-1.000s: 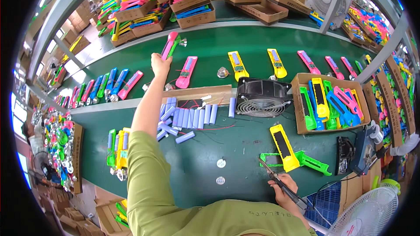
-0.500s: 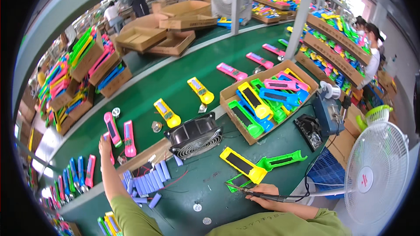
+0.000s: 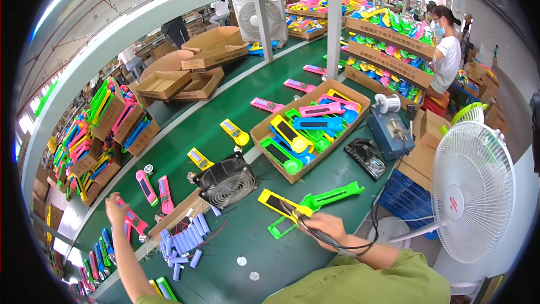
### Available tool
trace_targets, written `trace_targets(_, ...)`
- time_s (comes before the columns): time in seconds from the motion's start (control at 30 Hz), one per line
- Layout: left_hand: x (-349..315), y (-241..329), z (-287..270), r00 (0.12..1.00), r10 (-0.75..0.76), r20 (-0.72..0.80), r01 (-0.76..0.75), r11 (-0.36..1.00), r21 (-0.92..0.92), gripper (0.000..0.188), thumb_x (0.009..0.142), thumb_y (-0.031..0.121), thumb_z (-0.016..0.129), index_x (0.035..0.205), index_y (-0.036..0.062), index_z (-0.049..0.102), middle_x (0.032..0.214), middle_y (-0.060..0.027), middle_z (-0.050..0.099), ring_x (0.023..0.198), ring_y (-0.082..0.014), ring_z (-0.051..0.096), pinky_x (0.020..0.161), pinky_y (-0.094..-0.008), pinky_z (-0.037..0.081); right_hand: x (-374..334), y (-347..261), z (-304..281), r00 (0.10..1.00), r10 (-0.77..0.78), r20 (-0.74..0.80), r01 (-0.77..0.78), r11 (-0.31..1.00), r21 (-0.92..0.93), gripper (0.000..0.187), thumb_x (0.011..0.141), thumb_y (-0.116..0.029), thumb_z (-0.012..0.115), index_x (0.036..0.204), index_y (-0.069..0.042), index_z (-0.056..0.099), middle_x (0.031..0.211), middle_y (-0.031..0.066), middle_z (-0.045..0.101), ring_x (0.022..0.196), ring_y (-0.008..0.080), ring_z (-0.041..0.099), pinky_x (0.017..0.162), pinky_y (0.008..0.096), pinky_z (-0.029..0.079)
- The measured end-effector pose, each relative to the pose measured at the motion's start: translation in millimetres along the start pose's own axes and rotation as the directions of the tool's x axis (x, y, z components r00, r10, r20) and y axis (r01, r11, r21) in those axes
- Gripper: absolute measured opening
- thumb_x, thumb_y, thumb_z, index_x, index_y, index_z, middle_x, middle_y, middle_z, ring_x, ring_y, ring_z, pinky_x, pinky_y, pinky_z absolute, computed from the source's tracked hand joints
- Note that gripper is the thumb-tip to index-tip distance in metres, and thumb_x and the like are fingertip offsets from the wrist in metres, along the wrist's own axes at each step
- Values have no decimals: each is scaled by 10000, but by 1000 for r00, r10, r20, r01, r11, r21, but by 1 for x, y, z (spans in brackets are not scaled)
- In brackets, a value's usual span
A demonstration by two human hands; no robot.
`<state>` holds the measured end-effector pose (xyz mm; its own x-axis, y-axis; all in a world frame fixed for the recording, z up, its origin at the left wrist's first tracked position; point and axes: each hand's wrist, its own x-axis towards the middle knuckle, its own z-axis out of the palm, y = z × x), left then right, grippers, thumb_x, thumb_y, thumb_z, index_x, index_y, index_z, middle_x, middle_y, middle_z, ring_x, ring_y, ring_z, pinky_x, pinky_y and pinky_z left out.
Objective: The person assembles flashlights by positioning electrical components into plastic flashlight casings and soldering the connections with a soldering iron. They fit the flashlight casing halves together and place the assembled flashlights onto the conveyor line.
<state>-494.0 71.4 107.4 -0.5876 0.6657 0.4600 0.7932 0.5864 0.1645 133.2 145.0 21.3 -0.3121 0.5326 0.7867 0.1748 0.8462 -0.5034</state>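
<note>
At the left, my left hand (image 3: pixel 116 209) reaches over the green belt, its fingers closed on the upper end of a pink plastic housing (image 3: pixel 134 220). Two more pink housings (image 3: pixel 147 187) lie just beyond it. My right hand (image 3: pixel 325 226) grips a thin soldering iron (image 3: pixel 291 209) with a black cord (image 3: pixel 376 214); its tip is hard to make out against the yellow housing (image 3: pixel 270 200). That yellow housing rests across a green housing (image 3: pixel 333 196) on the bench. Purple cylindrical battery cells (image 3: pixel 184 241) lie in a group between my arms.
A black fan (image 3: pixel 228 183) stands mid-bench. Behind it a cardboard box (image 3: pixel 292 177) holds several coloured housings. A blue device with a wire spool (image 3: pixel 391 135) and a white fan (image 3: pixel 472 191) are at the right. More housings (image 3: pixel 234 132) lie along the belt (image 3: pixel 185 135); a person (image 3: pixel 447 50) works beyond.
The view has swung, shifting the scene left. My right hand has lifted the iron so it now crosses the yellow housing's near end. My left hand remains at the pink housing, which is tilted more.
</note>
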Motion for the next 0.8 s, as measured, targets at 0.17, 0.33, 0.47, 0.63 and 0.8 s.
trace_targets(0.17,-64,42,-120,999,-45,5,44,945,-323,283,606,106,708,802,34,517,763,-85,539,738,-178,514,693,-315,416,12,22,-4,981,19,193,22,978,-206,403,734,-83,631,1114,-63,498,993,89,600,923,277,585,925,440,408)
trace_targets(0.33,-218,118,-113,973,-230,-12,187,821,-540,183,709,143,650,745,45,499,745,-49,510,749,-151,468,728,-290,379,0,25,8,956,86,279,-49,989,-139,431,747,-108,617,1148,-66,465,1043,108,583,990,285,564,940,449,389)
trace_targets(0.47,-349,195,-62,938,-303,170,329,620,-712,163,817,176,574,809,41,482,767,-28,454,669,-122,427,606,-284,396,-2,24,13,981,-18,191,32,997,-72,428,764,-116,588,1168,-80,454,1025,115,582,943,282,574,932,457,385)
trace_targets(0.63,-418,268,-45,862,-399,313,473,412,-779,130,832,93,549,955,60,525,954,-71,493,837,-190,487,704,-315,444,0,22,12,957,127,260,-110,991,-78,454,748,-126,587,1178,-102,445,873,130,577,802,306,567,768,415,435)
trace_targets(0.8,-403,284,-90,946,121,-301,-102,992,77,125,826,150,567,912,59,566,1073,-153,538,963,-317,521,801,-405,433,2,18,11,948,214,235,-217,976,-16,493,724,-90,601,1191,-117,444,799,124,547,720,315,536,628,397,441)
